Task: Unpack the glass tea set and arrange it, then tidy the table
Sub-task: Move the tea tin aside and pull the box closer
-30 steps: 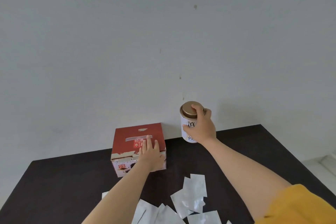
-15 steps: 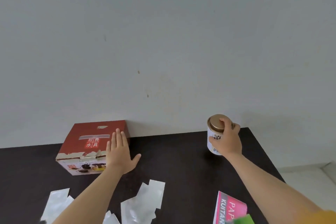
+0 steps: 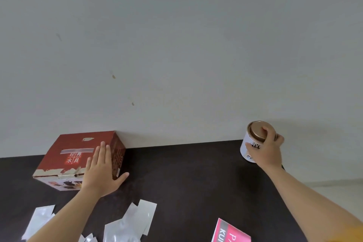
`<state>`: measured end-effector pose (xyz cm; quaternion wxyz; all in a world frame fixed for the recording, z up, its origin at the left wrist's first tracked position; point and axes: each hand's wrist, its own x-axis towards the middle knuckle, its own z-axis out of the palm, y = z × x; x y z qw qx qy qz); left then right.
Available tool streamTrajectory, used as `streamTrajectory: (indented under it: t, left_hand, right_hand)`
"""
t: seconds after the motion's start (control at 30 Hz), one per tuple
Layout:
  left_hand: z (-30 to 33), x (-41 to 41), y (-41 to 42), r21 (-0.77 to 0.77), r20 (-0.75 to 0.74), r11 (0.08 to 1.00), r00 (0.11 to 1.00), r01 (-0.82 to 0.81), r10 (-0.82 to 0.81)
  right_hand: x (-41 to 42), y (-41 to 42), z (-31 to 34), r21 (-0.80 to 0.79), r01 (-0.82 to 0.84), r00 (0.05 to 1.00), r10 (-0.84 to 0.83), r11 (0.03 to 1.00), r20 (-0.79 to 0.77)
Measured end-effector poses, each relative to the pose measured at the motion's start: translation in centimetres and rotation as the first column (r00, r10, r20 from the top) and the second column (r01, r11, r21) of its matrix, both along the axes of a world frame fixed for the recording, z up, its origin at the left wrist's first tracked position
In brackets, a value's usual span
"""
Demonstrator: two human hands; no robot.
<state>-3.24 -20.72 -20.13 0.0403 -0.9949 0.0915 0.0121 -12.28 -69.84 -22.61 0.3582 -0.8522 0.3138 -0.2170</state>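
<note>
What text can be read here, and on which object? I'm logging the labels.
"经典水具": top of the red box.
"PA" and "KU", cut off by the frame: pink packet.
Black characters on the white tin: partly covered by the right hand, unreadable.
Small print on the box's side: too blurred.

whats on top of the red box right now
The left hand rests flat, fingers straight, on the red box at its right end. A grey tape strip crosses the lid. The closed lid hides whatever is inside.

Pink packet (image 3: 230, 232) cut by bottom edge; tin (image 3: 253, 143) label part-hidden.
</note>
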Motion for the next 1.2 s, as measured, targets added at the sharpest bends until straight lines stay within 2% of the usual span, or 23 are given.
streamTrajectory:
  t: [0.2,0.4,0.63,0.73,0.83,1.0,1.13,1.2]
  left_hand:
    - [-0.2,0.2,0.0,-0.010,0.019,1.000,1.000,-0.006,0.007]
    - [-0.3,0.1,0.1,-0.037,0.019,0.999,1.000,-0.005,0.006]
    - [0.4,0.2,0.3,-0.040,-0.036,0.999,0.999,0.005,-0.007]
    - [0.9,0.2,0.5,-0.093,-0.085,0.996,0.996,0.011,-0.018]
    - [1.8,0.6,0.7,-0.255,-0.165,0.967,0.986,-0.018,-0.025]
    - [5.0,0.6,2.6,-0.623,-0.360,0.771,0.924,-0.134,-0.130]
    - [6.0,0.3,6.4,-0.609,-0.268,0.792,0.949,-0.031,-0.169]
    - [5.9,0.4,8.7,-0.633,-0.262,0.774,0.945,-0.015,-0.196]
  right_hand:
    - [0.9,-0.5,-0.2,-0.052,-0.044,0.999,0.044,0.998,-0.007]
    - [0.6,-0.7,0.8,-0.077,-0.055,0.990,0.045,0.996,-0.131]
    - [-0.8,2.3,3.9,-0.281,-0.085,0.977,0.025,0.956,-0.213]
    - [-1.4,5.6,5.5,-0.333,-0.148,0.976,0.083,0.931,-0.201]
    - [-1.8,10.6,6.7,-0.358,-0.224,0.960,0.143,0.906,-0.239]
    - [-1.8,21.2,8.0,-0.353,-0.360,0.922,0.270,0.864,-0.278]
    - [-0.8,30.6,8.5,-0.290,-0.463,0.881,0.398,0.838,-0.256]
    - [-0.1,34.9,8.3,-0.259,-0.499,0.863,0.445,0.827,-0.241]
